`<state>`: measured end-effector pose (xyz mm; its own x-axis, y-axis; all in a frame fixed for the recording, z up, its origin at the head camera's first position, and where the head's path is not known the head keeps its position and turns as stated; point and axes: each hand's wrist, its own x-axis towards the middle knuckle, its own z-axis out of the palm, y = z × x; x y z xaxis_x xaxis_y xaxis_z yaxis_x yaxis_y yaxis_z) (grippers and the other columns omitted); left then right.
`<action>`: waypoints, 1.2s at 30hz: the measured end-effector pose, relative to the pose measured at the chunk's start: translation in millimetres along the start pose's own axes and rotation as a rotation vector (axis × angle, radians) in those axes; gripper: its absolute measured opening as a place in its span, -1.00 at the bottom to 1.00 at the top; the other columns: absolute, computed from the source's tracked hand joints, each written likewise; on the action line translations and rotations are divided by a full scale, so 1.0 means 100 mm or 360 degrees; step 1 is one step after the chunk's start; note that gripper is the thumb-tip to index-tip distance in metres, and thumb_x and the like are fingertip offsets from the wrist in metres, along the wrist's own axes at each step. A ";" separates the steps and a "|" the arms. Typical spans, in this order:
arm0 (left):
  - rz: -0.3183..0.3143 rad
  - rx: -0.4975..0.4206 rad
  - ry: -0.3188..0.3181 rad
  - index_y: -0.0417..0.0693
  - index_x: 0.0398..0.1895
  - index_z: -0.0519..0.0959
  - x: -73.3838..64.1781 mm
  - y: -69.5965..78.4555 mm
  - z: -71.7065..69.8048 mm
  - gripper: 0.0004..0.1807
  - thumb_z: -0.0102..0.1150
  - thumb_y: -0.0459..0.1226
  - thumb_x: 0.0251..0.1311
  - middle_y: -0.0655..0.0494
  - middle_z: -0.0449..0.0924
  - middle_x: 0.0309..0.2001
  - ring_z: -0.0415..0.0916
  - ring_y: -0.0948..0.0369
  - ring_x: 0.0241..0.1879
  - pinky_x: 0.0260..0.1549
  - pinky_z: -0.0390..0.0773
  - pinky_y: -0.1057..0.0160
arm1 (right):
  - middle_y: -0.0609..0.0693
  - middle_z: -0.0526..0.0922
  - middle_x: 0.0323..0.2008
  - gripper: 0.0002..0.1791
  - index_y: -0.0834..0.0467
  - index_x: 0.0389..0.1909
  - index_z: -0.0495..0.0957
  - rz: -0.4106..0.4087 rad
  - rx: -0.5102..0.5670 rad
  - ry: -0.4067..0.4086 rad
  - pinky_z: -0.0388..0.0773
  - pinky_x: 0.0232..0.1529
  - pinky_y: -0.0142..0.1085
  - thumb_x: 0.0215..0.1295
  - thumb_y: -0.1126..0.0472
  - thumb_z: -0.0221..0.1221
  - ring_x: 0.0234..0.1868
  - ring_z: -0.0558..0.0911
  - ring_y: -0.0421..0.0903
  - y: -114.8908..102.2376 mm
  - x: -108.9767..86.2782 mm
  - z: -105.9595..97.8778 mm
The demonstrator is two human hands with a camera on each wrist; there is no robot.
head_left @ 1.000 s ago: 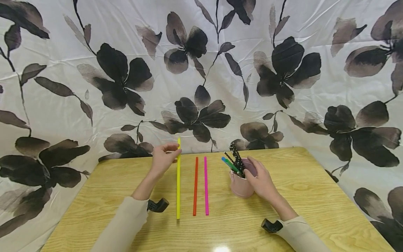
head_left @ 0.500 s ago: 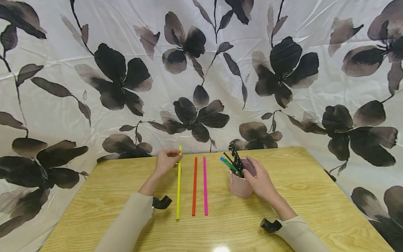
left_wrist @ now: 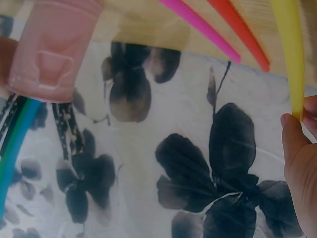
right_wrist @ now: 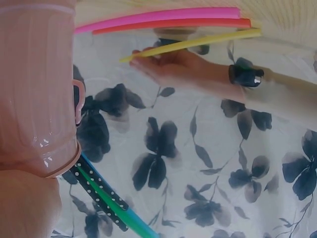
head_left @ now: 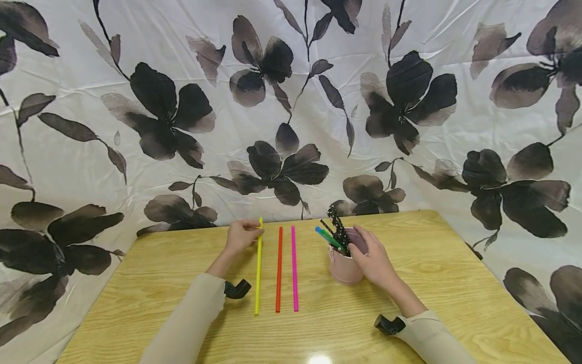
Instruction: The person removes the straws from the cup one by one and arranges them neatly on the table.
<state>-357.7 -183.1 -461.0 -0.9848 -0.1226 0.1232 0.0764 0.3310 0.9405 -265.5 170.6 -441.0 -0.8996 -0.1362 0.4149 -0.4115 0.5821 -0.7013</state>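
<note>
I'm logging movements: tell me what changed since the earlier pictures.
The left hand, pinching the yellow stick, has lowered its far end toward the table. Nothing was released. The red stick, pink stick and the cup gripped by the right hand stayed put.

The table (head_left: 423, 263) has a yellowish, wood-grained top with a rounded far right corner, and a patch of glare (head_left: 320, 359) shows on its near part. A red stick (head_left: 279, 269) and a magenta stick (head_left: 295, 269) lie apart, roughly parallel, their far ends just short of the far edge. A pink cup (head_left: 343, 269) stands between them and the right edge. Whether a yellow stick (head_left: 258, 278), nearer the left edge, touches the wood is unclear.
</note>
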 end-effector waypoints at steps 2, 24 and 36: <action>-0.0002 0.0018 0.0006 -0.23 -0.33 0.59 0.02 -0.03 0.01 -0.79 0.30 -0.34 -0.09 -0.08 0.58 -0.42 0.55 0.12 -0.57 -0.61 0.56 0.16 | 0.08 0.31 0.13 -0.43 0.04 0.25 0.18 0.0007 -0.0002 -0.0002 0.30 0.01 0.00 0.23 0.03 0.03 0.12 0.31 0.05 0.00 0.00 0.00; -0.0103 0.0090 -0.0003 -0.21 -0.33 0.59 0.07 -0.19 0.18 -0.74 0.35 -0.33 -0.16 -0.05 0.58 -0.48 0.50 0.20 -0.65 -0.76 0.49 0.32 | 0.07 0.31 0.12 -0.44 0.06 0.25 0.19 -0.0035 0.0019 0.0015 0.36 -0.04 -0.03 0.23 0.04 0.03 0.09 0.34 0.03 -0.01 -0.01 0.00; -0.0161 0.0086 0.0042 -0.24 -0.34 0.59 0.07 -0.20 0.24 -0.73 0.37 -0.34 -0.19 -0.03 0.59 -0.52 0.50 0.19 -0.67 -0.75 0.51 0.27 | 0.07 0.33 0.10 -0.44 0.03 0.25 0.18 -0.0020 0.0004 0.0004 0.39 -0.08 -0.04 0.24 0.00 0.01 0.05 0.37 0.03 0.01 0.00 0.00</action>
<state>-370.3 -168.5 -486.8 -0.9825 -0.1826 0.0373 -0.0326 0.3657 0.9302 -265.5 171.6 -441.7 -0.8941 -0.1413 0.4249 -0.4229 0.5783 -0.6976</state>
